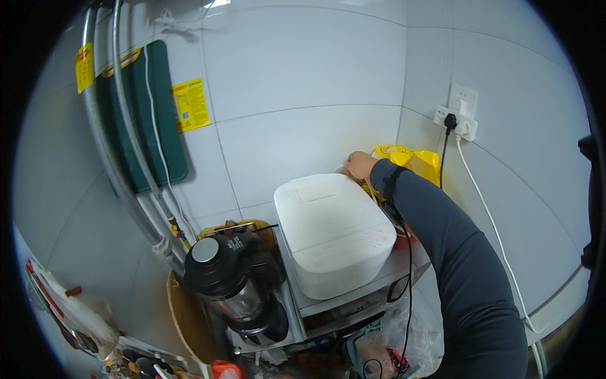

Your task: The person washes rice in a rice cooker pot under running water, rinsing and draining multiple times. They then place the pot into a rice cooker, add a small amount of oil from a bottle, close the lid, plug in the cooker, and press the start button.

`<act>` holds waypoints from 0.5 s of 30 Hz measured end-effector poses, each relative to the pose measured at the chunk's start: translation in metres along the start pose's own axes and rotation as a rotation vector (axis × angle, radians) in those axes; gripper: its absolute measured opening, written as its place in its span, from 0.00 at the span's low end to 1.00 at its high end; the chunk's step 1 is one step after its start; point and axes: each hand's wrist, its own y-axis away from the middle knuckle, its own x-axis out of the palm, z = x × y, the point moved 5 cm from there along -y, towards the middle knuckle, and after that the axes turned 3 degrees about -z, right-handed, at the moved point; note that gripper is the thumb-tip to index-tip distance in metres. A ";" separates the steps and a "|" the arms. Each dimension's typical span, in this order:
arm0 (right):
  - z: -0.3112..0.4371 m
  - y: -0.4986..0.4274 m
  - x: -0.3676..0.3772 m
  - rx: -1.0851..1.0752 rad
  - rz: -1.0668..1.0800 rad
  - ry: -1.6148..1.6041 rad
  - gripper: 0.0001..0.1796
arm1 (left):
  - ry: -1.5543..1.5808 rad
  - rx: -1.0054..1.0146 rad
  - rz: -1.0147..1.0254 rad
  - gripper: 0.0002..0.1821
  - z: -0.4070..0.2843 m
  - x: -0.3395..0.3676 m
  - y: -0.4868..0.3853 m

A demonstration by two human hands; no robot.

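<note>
My right hand (360, 165) reaches behind the back right corner of a white rice cooker (331, 218), close to the tiled wall. Its fingers are curled around what looks like a thin white cord (337, 168); the fingertips are partly hidden. A yellow plastic bag (416, 163) lies just beyond the wrist, in the wall corner. The cooker's lid is down, and it stands on a grey shelf unit (322, 308). To its left is a black blender (227, 275) with a clear jug. My left hand is out of view.
Plugs sit in a white socket adapter (455, 123) on the right wall; cords hang from it. A green cutting board (147, 123) hangs behind metal pipes (102, 128). Below the shelf are a clear plastic bag (409, 327) and a blue basket (352, 350). A round woven tray (189, 317) leans left.
</note>
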 end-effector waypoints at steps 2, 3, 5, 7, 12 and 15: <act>0.017 -0.017 0.000 -0.095 0.013 0.207 0.15 | -0.012 0.021 0.011 0.26 -0.007 -0.001 0.008; 0.028 -0.024 -0.003 -0.172 0.026 0.296 0.15 | -0.014 0.031 0.013 0.27 -0.010 -0.003 0.011; 0.053 -0.037 -0.012 -0.194 0.019 0.148 0.15 | 0.072 -0.088 0.085 0.26 -0.009 -0.001 0.020; 0.070 -0.039 -0.027 -0.052 -0.005 -0.322 0.16 | 0.167 0.021 0.038 0.27 -0.018 -0.001 0.025; 0.130 -0.040 -0.049 -0.073 0.073 -0.660 0.18 | 0.222 -0.016 0.026 0.31 -0.008 0.008 0.029; 0.155 -0.040 -0.050 -0.197 0.145 -0.333 0.18 | 0.251 0.008 0.023 0.31 0.002 0.015 0.023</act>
